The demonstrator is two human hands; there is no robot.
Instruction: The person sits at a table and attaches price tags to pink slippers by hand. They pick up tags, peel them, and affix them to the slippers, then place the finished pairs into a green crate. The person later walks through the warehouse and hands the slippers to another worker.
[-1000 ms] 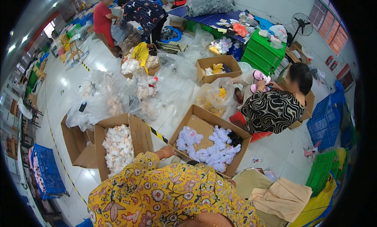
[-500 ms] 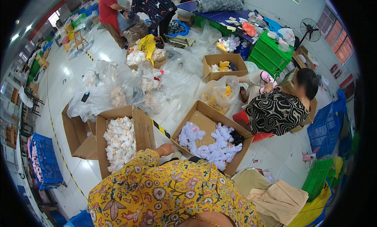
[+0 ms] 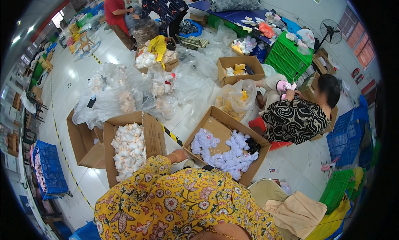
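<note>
My left hand (image 3: 179,155), with a bangle at the wrist, pokes out of a yellow floral sleeve (image 3: 151,168). It is by the near left corner of an open cardboard box (image 3: 248,172) of lilac plush pieces (image 3: 232,156). Its fingers are too small and unclear to read, and whether it touches the box I cannot tell. To the left of it stands another cardboard box (image 3: 154,134), filled with white plush pieces (image 3: 129,148). My right hand is out of sight.
A seated co-worker (image 3: 296,119) handles a pink item (image 3: 284,85) at right. Clear plastic bags (image 3: 120,90) of plush cover the floor ahead. Also around are a blue crate (image 3: 50,167), a green crate (image 3: 289,56) and beige cloth (image 3: 297,213). Two people stand at the back left.
The view has shifted slightly, so things sit a little further right. The seated co-worker's hands and the pink item have shifted. At the back, the person in red has straightened up. My left hand stays by the box.
</note>
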